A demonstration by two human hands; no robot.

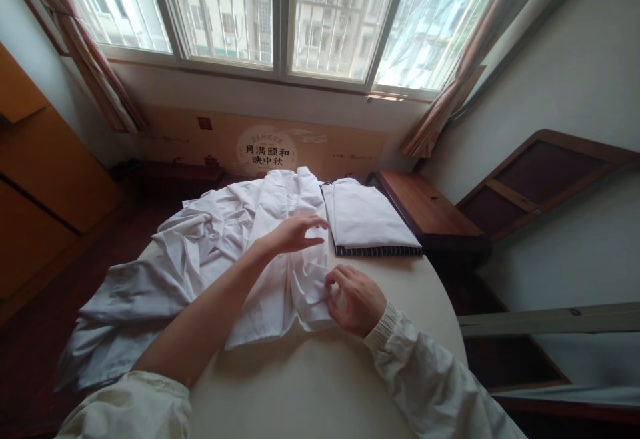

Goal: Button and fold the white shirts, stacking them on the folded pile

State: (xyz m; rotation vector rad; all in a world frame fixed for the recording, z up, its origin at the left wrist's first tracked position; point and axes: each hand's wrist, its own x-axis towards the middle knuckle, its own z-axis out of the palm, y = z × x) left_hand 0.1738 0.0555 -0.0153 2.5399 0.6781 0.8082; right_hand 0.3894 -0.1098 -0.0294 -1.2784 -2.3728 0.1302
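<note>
A white garment, perhaps a shirt or coat, lies spread and wrinkled over the round table, and its left part hangs over the edge. Above its right side is my left hand, fingers apart and pointing right, with nothing in them. My right hand is closed at the garment's near right edge, thumb and fingers pinching the cloth. Just beyond the hands, to the right, a folded white garment rests on a folded black striped cloth.
A wooden cabinet stands behind the table at the right. Orange cupboards are at the left. Barred windows with curtains rise at the back, above a beige printed panel. A wooden chair-like frame is at the right.
</note>
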